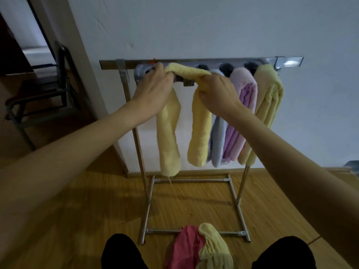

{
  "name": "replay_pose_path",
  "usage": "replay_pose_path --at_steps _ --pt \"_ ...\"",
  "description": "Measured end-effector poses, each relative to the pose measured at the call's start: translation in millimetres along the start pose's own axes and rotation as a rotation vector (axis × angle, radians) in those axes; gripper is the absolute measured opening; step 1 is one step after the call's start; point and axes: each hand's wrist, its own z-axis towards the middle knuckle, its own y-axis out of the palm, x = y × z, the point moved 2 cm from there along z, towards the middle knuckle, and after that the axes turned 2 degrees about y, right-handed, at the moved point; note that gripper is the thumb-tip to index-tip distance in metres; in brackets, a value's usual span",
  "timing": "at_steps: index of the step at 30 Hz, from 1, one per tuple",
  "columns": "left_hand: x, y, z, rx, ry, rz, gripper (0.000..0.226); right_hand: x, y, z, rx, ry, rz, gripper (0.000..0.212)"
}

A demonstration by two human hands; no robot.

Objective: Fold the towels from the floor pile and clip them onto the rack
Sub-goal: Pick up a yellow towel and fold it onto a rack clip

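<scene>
A folded pale yellow towel (pixel 200 131) is draped over the top of the metal rack (pixel 143 164), its two ends hanging down. My left hand (pixel 153 88) grips the towel's top left part at the rack's clip bar (pixel 194 62). My right hand (pixel 217 90) grips the towel's top right part, fingers curled round it. To the right, a blue-grey towel (pixel 218 140), a lilac towel (pixel 242 113) and another yellow towel (pixel 268 105) hang from dark clips. On the floor by the rack's base lie a pink towel (pixel 184 247) and a yellow towel (pixel 213 247) in a pile.
A white wall (pixel 213 26) stands right behind the rack. A dark metal chair (pixel 38 94) sits at the left beyond a door frame. My knees in black (pixel 120 253) flank the floor pile on the wooden floor (pixel 87 210).
</scene>
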Motion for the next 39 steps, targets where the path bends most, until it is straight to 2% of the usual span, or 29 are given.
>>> replay_pose_path --at_steps 5,9,11,12,15,20,23,29,30,33,39 --pt "3.6 1.5 31.8 0.000 0.060 0.090 0.022 4.9 13.5 17.0 -0.045 0.099 0.085 0.022" --pt "2.4 15.9 47.6 -0.053 0.099 0.051 0.026 -2.3 18.4 23.9 -0.188 0.207 0.156 0.019" --pt "1.9 18.5 51.4 -0.070 0.101 0.035 0.025 -6.8 24.2 25.8 -0.231 0.247 0.214 0.010" --pt "1.1 19.6 52.3 -0.073 0.103 0.033 0.025 -8.8 27.1 26.4 -0.231 0.259 0.248 0.010" --pt "-0.8 21.6 53.5 -0.060 0.106 0.026 0.024 -11.9 39.3 27.6 -0.221 0.281 0.361 0.033" --pt "6.8 25.4 54.1 -0.056 0.157 0.003 0.023 -12.2 61.3 23.7 -0.277 0.362 0.506 0.033" --pt "11.1 32.2 55.4 -0.048 0.207 0.009 0.020 -7.2 69.1 14.9 -0.289 0.342 0.486 0.027" --pt "12.6 47.5 40.6 -0.046 0.314 -0.011 0.019 13.5 71.5 -5.6 -0.276 0.278 0.384 0.037" --pt "13.2 48.9 36.5 -0.042 0.325 -0.016 0.019 16.1 73.3 -7.5 -0.294 0.256 0.368 0.035" --pt "15.6 50.6 27.5 -0.039 0.293 -0.031 0.019 18.2 78.4 -12.0 -0.346 0.178 0.382 0.011" --pt "15.4 56.5 20.4 -0.009 0.325 -0.091 0.015 19.8 89.3 -16.2 -0.371 0.190 0.384 0.026"
